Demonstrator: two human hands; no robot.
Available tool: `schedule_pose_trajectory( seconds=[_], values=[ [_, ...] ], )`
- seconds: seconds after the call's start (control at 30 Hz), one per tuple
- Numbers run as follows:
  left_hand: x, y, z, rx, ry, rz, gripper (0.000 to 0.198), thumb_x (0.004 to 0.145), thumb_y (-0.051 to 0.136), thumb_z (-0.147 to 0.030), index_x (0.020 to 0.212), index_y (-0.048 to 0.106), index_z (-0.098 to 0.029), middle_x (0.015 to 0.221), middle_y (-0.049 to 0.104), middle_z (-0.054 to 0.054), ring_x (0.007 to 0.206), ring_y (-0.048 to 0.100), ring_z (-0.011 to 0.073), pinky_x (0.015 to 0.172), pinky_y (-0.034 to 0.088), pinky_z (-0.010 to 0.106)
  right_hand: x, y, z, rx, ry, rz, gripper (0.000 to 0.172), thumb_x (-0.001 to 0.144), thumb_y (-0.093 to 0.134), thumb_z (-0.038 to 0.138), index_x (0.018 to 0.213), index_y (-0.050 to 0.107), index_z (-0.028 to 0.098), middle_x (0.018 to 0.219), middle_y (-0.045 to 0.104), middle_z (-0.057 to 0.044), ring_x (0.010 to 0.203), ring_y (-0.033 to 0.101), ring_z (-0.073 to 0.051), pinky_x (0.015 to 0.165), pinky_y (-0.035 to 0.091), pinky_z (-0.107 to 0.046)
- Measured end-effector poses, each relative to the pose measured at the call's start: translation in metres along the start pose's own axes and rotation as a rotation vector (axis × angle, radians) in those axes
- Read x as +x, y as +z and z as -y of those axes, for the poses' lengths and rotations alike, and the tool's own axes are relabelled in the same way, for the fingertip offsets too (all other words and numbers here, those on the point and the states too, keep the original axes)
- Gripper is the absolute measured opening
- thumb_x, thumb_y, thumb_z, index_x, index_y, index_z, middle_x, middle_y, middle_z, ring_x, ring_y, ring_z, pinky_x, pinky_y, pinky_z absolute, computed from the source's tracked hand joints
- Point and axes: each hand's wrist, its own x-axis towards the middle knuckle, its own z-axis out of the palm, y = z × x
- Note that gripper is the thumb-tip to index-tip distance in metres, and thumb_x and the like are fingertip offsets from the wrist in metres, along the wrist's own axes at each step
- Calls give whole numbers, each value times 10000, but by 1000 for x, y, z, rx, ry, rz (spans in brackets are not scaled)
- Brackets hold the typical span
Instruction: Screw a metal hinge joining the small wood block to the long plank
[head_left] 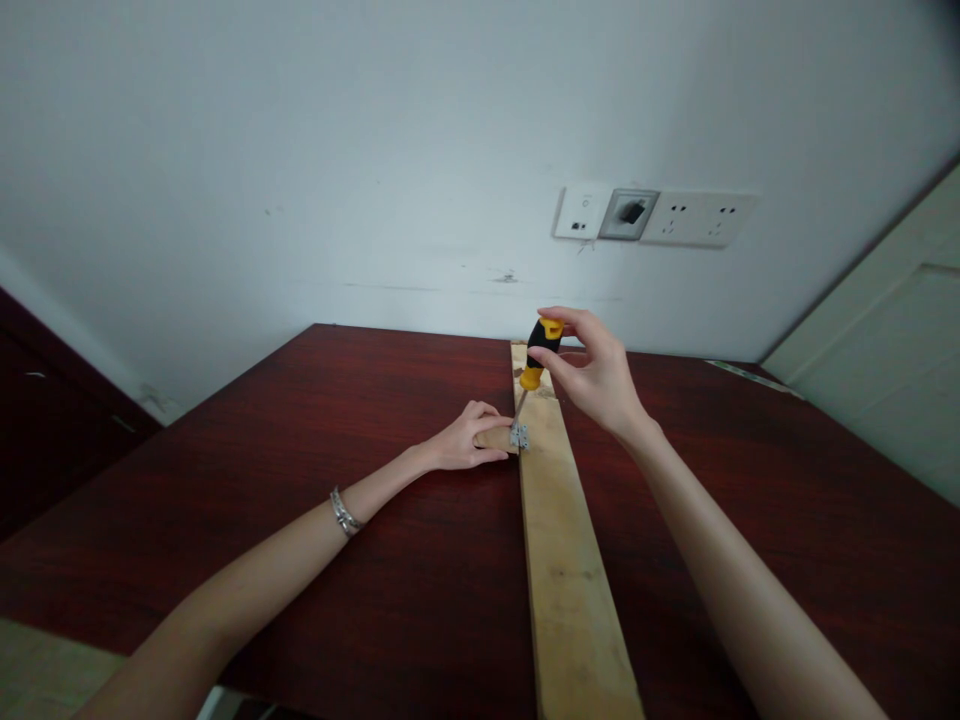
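A long pale wooden board lies lengthwise on the dark red table. Against its left edge sits a small wooden block, gripped between the fingers and thumb of my left hand. A small metal hinge spans the seam between block and board. My right hand is closed on the black and yellow handle of a screwdriver. The screwdriver leans slightly, its shaft pointing down and its tip at the hinge. Whether a screw is under the tip is too small to tell.
The white wall rises right behind the table's far edge. Sockets and a switch panel are mounted on it at the right. A pale door-like panel stands beyond the table's right side. At the far left is a dark red piece of furniture.
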Motion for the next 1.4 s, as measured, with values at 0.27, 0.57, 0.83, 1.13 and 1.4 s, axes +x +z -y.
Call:
schedule_pose_trajectory(
  seconds=[0.27,0.57,0.83,1.13,1.4],
  values=[
    [-1,-1,-1,26,-13,14,527,765,709,-359,1254,555,-239,1112,479,80,1081,432,225,1009,371,426,3,-2,-3,-61,-54,-140,362,761,675,377,1099,608,265,1055,575,-59,968,562,-223,744,572,-375],
    [-1,0,0,19,0,1,546,753,712,-376,1248,550,-212,1116,477,95,1081,429,235,1006,369,431,4,-11,-2,-3,-87,-129,400,778,659,396,1157,590,285,1088,582,-50,992,568,-219,716,570,-335],
    [-1,0,1,0,-9,-11,616,735,725,-397,1276,518,-190,1132,483,112,1088,427,248,1009,365,453,4,-10,0,9,-87,-116,398,781,657,402,1159,596,296,1082,588,-47,983,571,-216,723,573,-336],
    [0,1,2,10,-10,-5,651,729,727,-405,1295,501,-177,1129,492,119,1078,427,250,996,371,461,4,-11,2,10,-79,-102,392,773,667,396,1144,607,285,1051,582,-51,955,575,-212,697,584,-332],
    [-1,2,3,-4,1,-18,675,732,720,-418,1315,474,-181,1145,489,126,1090,426,256,997,368,471,3,-9,5,-7,-61,-103,394,771,667,398,1142,605,280,1044,570,-52,947,571,-212,686,591,-335]
  ],
)
